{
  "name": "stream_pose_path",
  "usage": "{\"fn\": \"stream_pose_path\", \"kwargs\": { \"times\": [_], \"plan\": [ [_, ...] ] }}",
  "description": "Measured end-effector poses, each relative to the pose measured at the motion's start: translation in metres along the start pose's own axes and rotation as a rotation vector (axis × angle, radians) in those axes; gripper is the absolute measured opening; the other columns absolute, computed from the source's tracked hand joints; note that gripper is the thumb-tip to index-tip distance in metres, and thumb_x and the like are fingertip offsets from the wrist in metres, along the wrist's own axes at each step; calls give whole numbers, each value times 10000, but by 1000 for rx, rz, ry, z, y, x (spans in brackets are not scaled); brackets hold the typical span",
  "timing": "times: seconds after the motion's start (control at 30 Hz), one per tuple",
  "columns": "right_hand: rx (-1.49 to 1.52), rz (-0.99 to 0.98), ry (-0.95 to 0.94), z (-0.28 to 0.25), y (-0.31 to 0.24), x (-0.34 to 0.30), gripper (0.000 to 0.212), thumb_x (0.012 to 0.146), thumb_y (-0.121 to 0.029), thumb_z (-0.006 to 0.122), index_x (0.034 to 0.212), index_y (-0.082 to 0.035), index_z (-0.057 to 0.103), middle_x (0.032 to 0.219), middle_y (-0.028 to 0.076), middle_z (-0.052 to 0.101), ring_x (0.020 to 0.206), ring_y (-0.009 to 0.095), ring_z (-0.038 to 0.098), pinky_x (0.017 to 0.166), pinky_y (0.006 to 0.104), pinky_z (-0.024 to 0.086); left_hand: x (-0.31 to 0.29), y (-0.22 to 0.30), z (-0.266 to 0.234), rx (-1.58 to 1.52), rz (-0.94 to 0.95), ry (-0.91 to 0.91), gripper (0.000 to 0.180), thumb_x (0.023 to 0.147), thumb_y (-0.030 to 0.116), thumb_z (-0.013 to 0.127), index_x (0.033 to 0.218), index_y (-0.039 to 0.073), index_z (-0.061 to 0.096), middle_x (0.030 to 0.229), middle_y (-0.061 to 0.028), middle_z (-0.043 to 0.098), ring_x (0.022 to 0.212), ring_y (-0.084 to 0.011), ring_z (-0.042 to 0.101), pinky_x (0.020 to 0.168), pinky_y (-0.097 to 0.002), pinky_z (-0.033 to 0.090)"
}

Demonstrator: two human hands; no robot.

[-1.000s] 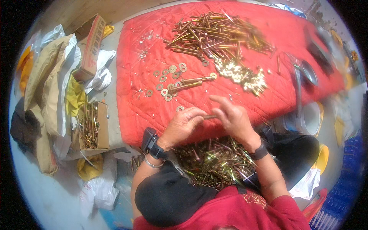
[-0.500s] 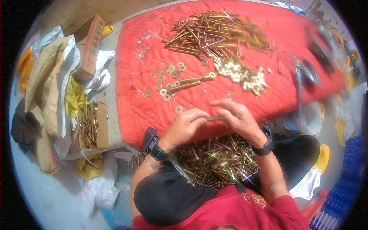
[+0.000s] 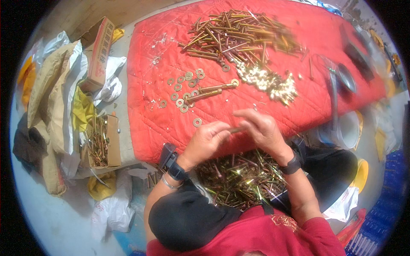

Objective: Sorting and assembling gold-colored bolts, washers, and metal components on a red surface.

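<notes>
"While I stand watching, what's held?"
"One metal rod [image 3: 236,129], over the near edge of the red quilt [image 3: 149,136]: left hand [image 3: 206,142] pinching one end; right hand [image 3: 265,134] curled at the other, grip unclear."

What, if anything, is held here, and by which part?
A rod, likely a bolt: the left hand pinches its left end; the right hand is at the other end, its grip unclear.

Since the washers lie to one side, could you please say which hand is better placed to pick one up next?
Probably the left hand: the nearest washer lies beside it, while the right hand is farther off. It holds a metal piece, though.
</notes>
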State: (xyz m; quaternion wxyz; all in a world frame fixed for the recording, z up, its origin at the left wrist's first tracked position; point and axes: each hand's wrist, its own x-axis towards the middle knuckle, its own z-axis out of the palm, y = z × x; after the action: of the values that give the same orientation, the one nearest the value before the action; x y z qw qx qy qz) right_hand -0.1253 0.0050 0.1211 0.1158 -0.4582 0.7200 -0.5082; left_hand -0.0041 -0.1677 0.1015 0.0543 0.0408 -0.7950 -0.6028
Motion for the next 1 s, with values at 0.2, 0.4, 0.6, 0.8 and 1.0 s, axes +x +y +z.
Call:
{"fn": "stream_pose_path", "kwargs": {
  "times": [0.2,0.4,0.6,0.8,1.0],
  "plan": [
    [247,519,-576,-50,-30,9,297,953,-248,580,1137,-20,627,865,114,692,761,174,657,672,333,518,13,17,-22,299,505,-197,130,801,96,709,923,53,703,867,-113,689,820,-268,646,790,-378,482],
    [112,369,-226,-31,-3,8,270,944,-239,593,1056,4,632,871,141,681,795,214,659,720,355,517,36,-7,-42,920,314,591,217,771,133,732,963,72,650,980,-82,639,969,-285,569,846,-385,437],
    [49,213,-227,-18,17,3,235,920,-207,618,1028,-1,644,903,160,674,865,253,665,769,355,513,39,-26,-39,1060,259,483,220,797,106,700,999,55,630,985,-87,598,931,-301,541,820,-407,423],
    [55,95,-31,-14,-2,6,216,882,-130,659,1055,-2,635,895,128,648,809,246,644,734,344,509,18,-27,-43,-149,103,301,179,974,205,583,1008,32,615,937,-39,562,870,-183,547,805,-331,446],
    [208,-57,78,-3,-37,10,302,809,-40,716,1097,-21,628,845,98,594,759,193,616,695,314,504,6,-22,-25,-670,140,-29,182,1004,204,539,1033,40,614,961,-24,552,890,-118,527,796,-264,435]
  ]
}}
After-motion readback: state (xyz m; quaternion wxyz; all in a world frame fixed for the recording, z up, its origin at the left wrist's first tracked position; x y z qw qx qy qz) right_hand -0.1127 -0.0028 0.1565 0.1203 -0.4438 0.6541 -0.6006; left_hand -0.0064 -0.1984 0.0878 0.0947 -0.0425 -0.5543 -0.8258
